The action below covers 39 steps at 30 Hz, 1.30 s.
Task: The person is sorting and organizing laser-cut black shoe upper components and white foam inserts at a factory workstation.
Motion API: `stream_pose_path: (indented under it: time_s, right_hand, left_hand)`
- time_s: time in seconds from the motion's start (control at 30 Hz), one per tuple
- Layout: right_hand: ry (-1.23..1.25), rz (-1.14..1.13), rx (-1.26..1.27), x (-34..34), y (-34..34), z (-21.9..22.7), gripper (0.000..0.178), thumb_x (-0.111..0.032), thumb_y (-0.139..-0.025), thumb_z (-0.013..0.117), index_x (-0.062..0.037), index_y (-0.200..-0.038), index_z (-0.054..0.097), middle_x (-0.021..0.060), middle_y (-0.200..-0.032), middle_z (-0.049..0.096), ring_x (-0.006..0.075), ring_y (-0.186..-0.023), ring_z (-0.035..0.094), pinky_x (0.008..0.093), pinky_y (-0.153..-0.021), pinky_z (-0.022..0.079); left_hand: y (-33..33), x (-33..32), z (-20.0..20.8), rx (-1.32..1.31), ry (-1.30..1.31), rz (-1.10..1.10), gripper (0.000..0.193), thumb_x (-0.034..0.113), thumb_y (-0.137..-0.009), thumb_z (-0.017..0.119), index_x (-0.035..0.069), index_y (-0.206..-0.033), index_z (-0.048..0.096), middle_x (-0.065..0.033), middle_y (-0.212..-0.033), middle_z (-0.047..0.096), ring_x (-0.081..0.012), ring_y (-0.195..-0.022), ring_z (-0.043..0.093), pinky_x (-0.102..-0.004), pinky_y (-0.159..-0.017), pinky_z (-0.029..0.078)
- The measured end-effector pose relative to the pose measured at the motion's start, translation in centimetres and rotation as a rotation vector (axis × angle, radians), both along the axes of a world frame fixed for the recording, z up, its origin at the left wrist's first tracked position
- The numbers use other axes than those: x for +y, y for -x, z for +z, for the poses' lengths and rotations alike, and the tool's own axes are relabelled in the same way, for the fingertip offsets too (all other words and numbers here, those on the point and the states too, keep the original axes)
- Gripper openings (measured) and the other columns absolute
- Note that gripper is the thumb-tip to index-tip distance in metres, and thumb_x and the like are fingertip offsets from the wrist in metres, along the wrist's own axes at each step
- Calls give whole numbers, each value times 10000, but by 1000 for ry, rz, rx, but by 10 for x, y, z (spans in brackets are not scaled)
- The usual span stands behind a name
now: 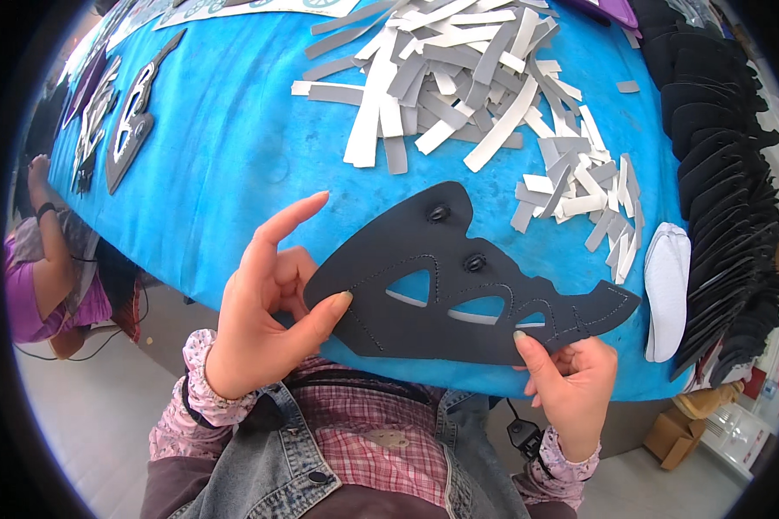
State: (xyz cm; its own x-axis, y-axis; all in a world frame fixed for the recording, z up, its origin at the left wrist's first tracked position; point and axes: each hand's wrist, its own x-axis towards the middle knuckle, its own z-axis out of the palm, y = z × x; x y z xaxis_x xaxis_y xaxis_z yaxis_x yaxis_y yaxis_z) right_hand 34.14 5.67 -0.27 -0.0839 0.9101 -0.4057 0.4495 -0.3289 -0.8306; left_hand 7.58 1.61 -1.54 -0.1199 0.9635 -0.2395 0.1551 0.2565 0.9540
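Both of my hands hold up a flat black shoe upper piece (363,303) above the near edge of the blue table. It has stitched lines, three cut-out openings showing blue and white behind, and two small black fittings near its upper edge. My left hand (273,298) grips its left end, thumb on the face and index finger raised off it. At the lower right edge, my right hand (571,372) pinches the piece between the thumb and the fingers behind.
White and grey strips (459,78) lie heaped beyond the piece, shorter ones (580,190) to their right. A white sole-shaped piece (667,292) rests beside overlapping black pieces (718,199) along the right edge. Cut-out uppers (134,121) lie far left, near another person's arm (54,251).
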Motion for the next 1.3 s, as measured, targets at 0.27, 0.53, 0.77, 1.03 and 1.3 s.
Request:
stream_pose_path:
  time_s: [0.27,0.53,0.77,1.03,1.3]
  right_hand:
    - [14,9,-35,2,3,1,160,-101,-785,736,27,-788,640,58,-615,648,46,-442,537,173,-393,378]
    - [-27,14,-55,1,3,-1,153,-101,-781,738,20,-793,645,49,-607,648,35,-447,537,168,-396,375]
    - [-45,17,-67,0,2,-3,148,-93,-779,738,19,-795,643,46,-603,646,30,-450,533,165,-398,368]
    - [-35,8,-96,0,5,-2,134,-80,-777,737,12,-797,643,38,-614,646,28,-454,530,169,-403,368]
    - [-167,79,-180,0,3,-10,171,-117,-763,751,5,-784,633,17,-550,580,40,-437,497,206,-395,339]
  left_hand:
    - [1,-1,-1,5,14,-6,702,-28,-802,627,2,-1400,259,25,-658,460,-15,-558,447,-141,-494,356]
    - [-1,0,-1,23,2,3,699,-35,-805,618,-6,-1400,252,31,-649,433,-14,-530,447,-139,-484,366]
    - [-1,0,-1,40,10,-10,690,-29,-807,619,-6,-1396,260,26,-649,450,-20,-530,478,-138,-490,392]
    - [-1,0,-3,56,-4,-11,688,-27,-807,619,-1,-1397,267,24,-647,455,-17,-542,477,-135,-497,391]
    - [-3,0,-2,178,-40,-35,651,-41,-791,635,19,-1371,345,21,-667,473,-15,-573,493,-137,-494,406]
